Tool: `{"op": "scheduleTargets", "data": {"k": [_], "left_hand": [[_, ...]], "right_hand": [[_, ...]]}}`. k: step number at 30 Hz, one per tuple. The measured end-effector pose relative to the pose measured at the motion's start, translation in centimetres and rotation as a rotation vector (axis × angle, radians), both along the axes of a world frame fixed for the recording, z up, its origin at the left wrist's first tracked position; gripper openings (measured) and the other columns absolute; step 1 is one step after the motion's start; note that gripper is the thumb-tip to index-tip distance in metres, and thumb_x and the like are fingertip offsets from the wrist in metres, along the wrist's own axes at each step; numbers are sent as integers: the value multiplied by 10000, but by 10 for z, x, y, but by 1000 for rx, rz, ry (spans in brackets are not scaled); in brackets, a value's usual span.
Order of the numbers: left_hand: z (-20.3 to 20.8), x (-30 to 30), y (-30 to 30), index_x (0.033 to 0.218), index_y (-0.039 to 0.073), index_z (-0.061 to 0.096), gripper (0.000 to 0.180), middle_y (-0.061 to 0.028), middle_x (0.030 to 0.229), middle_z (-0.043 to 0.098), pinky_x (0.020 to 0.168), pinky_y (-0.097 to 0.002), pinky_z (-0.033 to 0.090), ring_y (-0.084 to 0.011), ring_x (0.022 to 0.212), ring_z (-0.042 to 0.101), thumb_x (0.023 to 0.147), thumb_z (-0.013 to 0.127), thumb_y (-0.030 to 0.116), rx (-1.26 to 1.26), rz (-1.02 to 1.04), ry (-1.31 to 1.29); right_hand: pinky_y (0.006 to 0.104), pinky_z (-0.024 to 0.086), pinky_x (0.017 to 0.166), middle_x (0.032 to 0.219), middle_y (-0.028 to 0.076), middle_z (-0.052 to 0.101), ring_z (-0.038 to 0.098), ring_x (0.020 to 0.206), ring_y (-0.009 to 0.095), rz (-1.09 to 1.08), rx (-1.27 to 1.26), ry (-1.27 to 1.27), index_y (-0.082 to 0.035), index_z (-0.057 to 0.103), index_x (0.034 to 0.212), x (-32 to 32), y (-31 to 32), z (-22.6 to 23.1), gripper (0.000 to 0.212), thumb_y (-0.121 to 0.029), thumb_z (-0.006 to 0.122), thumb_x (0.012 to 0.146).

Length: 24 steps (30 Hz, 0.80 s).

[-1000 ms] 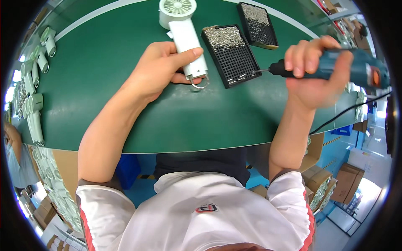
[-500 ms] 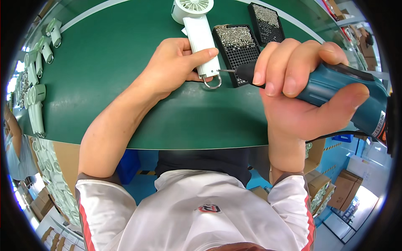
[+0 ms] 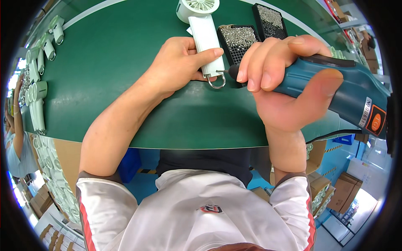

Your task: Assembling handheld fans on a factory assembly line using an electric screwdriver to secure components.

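My left hand (image 3: 180,62) is closed around the handle of a white handheld fan (image 3: 205,37), thumb across its face. The fan lies with its round grille away from me and a metal loop (image 3: 217,82) at the near end. In my right hand (image 3: 284,79) is a blue electric screwdriver (image 3: 335,83), held sideways and pointing left. Its thin bit meets the handle's near end, close to the loop; any screw there is too small to make out. Just beyond the screwdriver tip stands a black screw tray (image 3: 238,39), partly hidden by my right fingers.
A second black screw tray (image 3: 270,21) stands farther right on the green table (image 3: 104,58). Several pale fans (image 3: 37,100) line the left edge. A black cable (image 3: 331,134) trails from the screwdriver side. At far left another person's arm (image 3: 16,121) shows.
The fan and my left hand have shifted slightly right. My right hand has moved left with the screwdriver, which has turned a little, and its bit is now at the handle's end.
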<state>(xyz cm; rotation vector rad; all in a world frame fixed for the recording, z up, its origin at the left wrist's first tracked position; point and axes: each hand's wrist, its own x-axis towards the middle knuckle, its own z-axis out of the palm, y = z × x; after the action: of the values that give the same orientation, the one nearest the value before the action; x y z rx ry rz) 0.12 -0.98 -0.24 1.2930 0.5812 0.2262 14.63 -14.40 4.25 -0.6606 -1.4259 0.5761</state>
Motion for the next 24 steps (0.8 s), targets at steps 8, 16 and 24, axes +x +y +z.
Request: {"op": "scheduleTargets", "data": {"k": [8, 16, 24], "left_hand": [[-6, 2, 5, 1043, -105, 686, 327, -135, 882, 742, 638, -291, 614, -171, 750, 733, 971, 737, 210, -13, 1, 7], [-1, 6, 4, 1049, -81, 685, 277, -103, 885, 737, 633, -285, 607, -142, 754, 713, 984, 722, 186, 99, -19, 36], [-10, 1, -1, 1105, -61, 645, 227, -120, 984, 736, 720, -328, 639, -176, 811, 735, 1009, 679, 143, -71, -13, 1]], "right_hand": [[369, 479, 528, 677, 22, 531, 498, 546, 174, -179, -25, 142, -130, 547, 1113, -17, 9, -10, 404, -489, 363, 1106], [360, 479, 492, 659, 62, 524, 483, 502, 172, -236, -43, 92, -81, 478, 1049, -26, 12, -2, 275, -352, 503, 1085], [365, 476, 462, 634, 66, 528, 528, 503, 175, -290, 38, 267, -17, 539, 1159, -30, 8, -1, 290, -281, 597, 1053]]}}
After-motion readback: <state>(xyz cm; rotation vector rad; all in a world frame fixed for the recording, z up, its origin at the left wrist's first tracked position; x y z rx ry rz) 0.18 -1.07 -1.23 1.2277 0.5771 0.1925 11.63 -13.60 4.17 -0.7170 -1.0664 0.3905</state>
